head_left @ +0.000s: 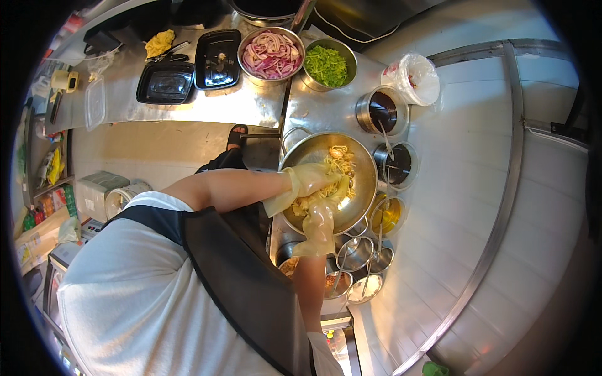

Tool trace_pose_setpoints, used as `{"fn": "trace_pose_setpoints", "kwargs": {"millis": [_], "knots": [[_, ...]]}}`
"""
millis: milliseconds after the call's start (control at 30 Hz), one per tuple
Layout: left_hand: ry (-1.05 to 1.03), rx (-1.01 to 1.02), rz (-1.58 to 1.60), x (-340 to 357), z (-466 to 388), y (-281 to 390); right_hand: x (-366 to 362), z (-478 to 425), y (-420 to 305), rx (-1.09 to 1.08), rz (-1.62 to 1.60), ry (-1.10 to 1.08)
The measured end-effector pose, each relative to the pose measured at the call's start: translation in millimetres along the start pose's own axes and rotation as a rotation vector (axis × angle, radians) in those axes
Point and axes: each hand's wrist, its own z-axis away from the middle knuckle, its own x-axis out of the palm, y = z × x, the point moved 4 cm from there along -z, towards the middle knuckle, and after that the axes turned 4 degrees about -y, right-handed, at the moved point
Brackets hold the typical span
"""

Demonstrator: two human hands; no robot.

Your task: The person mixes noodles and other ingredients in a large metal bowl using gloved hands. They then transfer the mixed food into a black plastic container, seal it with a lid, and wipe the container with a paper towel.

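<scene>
A wide two-handled steel pan [294, 155] stands before me and holds noodles [342, 162] with darker pieces among them. My left hand [312, 178] reaches into it from the left, in a loose translucent yellowish glove. From the near side my right hand [324, 211], gloved the same way, comes down over the pan's lower rim. Both hands touch the noodles close together near the pan's middle. Their fingers overlap and are partly hidden by the gloves and the noodles, so their grip is unclear.
Beyond the pan stand steel pots of sliced red onion [273, 54] and chopped greens [326, 66]. Dark sauce [383, 110], yellow oil [386, 216] and smaller seasoning bowls [364, 289] with spoons line the wall side. Black plastic trays [165, 83] lie on the left counter.
</scene>
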Motion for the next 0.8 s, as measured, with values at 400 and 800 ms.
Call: {"fn": "trace_pose_setpoints", "kwargs": {"millis": [400, 800], "knots": [[0.368, -0.293, 0.185, -22.5, 40.5, -11.2, -72.3, -104.2, -55.4, 0.435, 0.250, -0.041], [0.433, -0.239, 0.183, 7.1, 38.9, -15.3, -60.3, -150.0, -8.9, 0.551, 0.019, 0.018]]}}
